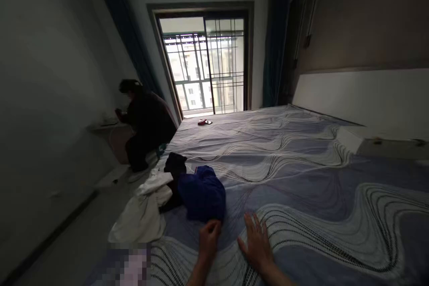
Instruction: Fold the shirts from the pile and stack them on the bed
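While the blue garment [203,194] lies bunched on the bed [301,178], the left hand [210,232] sits at its lower edge, fingers curled in; can't tell if it pinches the fabric. The right hand [256,237] is open, fingers spread, palm down over the sheet, nothing held; contact with the sheet unclear. For good handling, I'd say: grip the hem between thumb and fingers, bring the free hand to the opposite edge, pull evenly, lay flat, smooth outward from the middle. Main risk: dragging neighbouring cloth along. Black cloth [174,163] is just beside the blue one, white cloth [142,219] left of that, near the bed's edge. Farther off on the bed, a small red item [202,122]; too small to identify. Beyond the bed's left side, a seated person [147,116] in dark clothes. No brand, label or writing readable anywhere.
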A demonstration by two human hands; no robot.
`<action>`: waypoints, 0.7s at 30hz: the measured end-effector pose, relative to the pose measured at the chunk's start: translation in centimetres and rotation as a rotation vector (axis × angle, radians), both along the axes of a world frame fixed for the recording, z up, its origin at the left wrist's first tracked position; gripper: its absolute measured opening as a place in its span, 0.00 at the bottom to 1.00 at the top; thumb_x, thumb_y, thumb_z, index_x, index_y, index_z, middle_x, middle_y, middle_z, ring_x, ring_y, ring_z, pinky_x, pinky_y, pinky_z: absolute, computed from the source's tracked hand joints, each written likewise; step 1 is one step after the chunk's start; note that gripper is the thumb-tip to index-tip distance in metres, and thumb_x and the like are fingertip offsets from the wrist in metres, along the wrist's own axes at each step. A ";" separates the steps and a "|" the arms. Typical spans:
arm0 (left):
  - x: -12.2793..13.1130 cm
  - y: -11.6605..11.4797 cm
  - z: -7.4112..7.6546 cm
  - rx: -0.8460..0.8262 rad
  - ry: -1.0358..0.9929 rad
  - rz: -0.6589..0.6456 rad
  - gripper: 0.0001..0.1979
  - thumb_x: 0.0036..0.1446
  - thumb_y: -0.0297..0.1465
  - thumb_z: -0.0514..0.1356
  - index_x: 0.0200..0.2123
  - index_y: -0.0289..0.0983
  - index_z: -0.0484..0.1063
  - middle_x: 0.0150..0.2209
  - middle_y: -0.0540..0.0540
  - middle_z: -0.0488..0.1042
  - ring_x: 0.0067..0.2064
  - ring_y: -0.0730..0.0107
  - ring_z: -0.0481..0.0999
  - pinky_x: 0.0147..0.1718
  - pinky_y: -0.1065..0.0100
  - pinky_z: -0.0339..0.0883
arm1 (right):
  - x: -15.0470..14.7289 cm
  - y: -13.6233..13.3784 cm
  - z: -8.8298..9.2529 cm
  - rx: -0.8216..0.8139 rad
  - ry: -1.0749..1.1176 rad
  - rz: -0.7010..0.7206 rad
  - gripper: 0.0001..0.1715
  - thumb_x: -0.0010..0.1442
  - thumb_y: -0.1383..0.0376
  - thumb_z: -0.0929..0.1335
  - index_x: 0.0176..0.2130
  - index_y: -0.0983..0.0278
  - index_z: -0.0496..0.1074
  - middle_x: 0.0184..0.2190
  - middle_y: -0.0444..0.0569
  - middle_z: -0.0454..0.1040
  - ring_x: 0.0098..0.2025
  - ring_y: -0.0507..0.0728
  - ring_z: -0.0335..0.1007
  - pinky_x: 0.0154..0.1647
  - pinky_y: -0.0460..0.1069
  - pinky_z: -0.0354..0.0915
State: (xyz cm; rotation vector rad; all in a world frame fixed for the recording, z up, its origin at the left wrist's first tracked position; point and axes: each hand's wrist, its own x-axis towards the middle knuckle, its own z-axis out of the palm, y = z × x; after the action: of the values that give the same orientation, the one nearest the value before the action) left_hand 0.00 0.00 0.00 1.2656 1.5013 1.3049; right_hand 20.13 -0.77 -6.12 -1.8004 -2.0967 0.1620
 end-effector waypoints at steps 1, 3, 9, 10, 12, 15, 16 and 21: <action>1.1 -1.5 -1.0 -0.041 0.018 -0.067 0.24 0.50 0.51 0.62 0.28 0.35 0.81 0.27 0.45 0.78 0.31 0.64 0.73 0.33 0.66 0.65 | 0.2 -0.1 0.1 0.004 0.009 -0.007 0.44 0.63 0.53 0.61 0.72 0.65 0.49 0.73 0.48 0.48 0.74 0.67 0.36 0.72 0.67 0.31; 3.2 -4.4 -2.7 -0.113 0.045 -0.168 0.24 0.48 0.52 0.63 0.25 0.35 0.81 0.25 0.45 0.77 0.30 0.65 0.72 0.33 0.66 0.65 | 0.5 -0.3 0.6 0.003 0.032 0.008 0.44 0.63 0.58 0.61 0.73 0.64 0.47 0.73 0.48 0.48 0.74 0.65 0.39 0.72 0.65 0.34; 5.7 -11.3 -4.3 -0.204 0.026 -0.254 0.23 0.45 0.52 0.65 0.22 0.36 0.80 0.23 0.44 0.78 0.31 0.62 0.75 0.35 0.64 0.69 | 1.9 -1.2 3.6 -0.061 0.151 0.246 0.33 0.63 0.68 0.59 0.65 0.49 0.65 0.67 0.41 0.62 0.69 0.58 0.53 0.70 0.59 0.46; 5.4 -11.9 -4.2 -0.178 -0.027 -0.226 0.24 0.46 0.53 0.64 0.20 0.36 0.78 0.22 0.44 0.77 0.30 0.63 0.75 0.36 0.64 0.70 | 2.1 -1.4 4.0 -0.068 0.182 0.269 0.30 0.63 0.68 0.60 0.61 0.49 0.69 0.66 0.41 0.64 0.69 0.58 0.54 0.70 0.59 0.47; 4.4 -12.7 -4.0 -0.139 -0.209 -0.036 0.26 0.48 0.55 0.62 0.21 0.36 0.75 0.22 0.46 0.75 0.30 0.63 0.76 0.35 0.63 0.72 | 2.4 -2.3 4.6 -0.092 0.256 0.268 0.26 0.64 0.66 0.60 0.56 0.52 0.75 0.64 0.43 0.68 0.68 0.59 0.56 0.70 0.59 0.47; 2.9 -13.0 -3.3 -0.210 -0.431 0.345 0.27 0.49 0.57 0.62 0.35 0.37 0.72 0.31 0.45 0.78 0.34 0.61 0.80 0.33 0.61 0.76 | 2.8 -4.6 4.7 -0.146 0.361 0.278 0.24 0.63 0.65 0.61 0.52 0.55 0.79 0.63 0.47 0.69 0.68 0.59 0.56 0.71 0.61 0.45; 2.5 -12.9 -2.8 -0.266 -0.416 0.428 0.29 0.49 0.56 0.62 0.41 0.38 0.71 0.36 0.42 0.79 0.35 0.60 0.81 0.34 0.60 0.76 | 2.8 -5.6 4.6 -0.162 0.390 0.296 0.24 0.62 0.65 0.61 0.52 0.55 0.79 0.63 0.47 0.69 0.69 0.60 0.56 0.71 0.62 0.44; 2.6 -11.7 0.4 -0.368 -0.025 0.367 0.24 0.55 0.46 0.63 0.46 0.32 0.71 0.44 0.34 0.80 0.46 0.57 0.82 0.46 0.61 0.75 | 3.2 -10.8 4.1 -0.235 0.566 0.334 0.26 0.56 0.67 0.63 0.50 0.56 0.80 0.65 0.50 0.65 0.69 0.62 0.56 0.72 0.65 0.43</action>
State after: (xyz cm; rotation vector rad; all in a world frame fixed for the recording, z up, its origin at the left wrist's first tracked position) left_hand 2.56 -11.66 0.43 0.7603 1.9127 1.1847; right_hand 23.30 -11.52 -1.97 -1.2865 -1.9822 0.9226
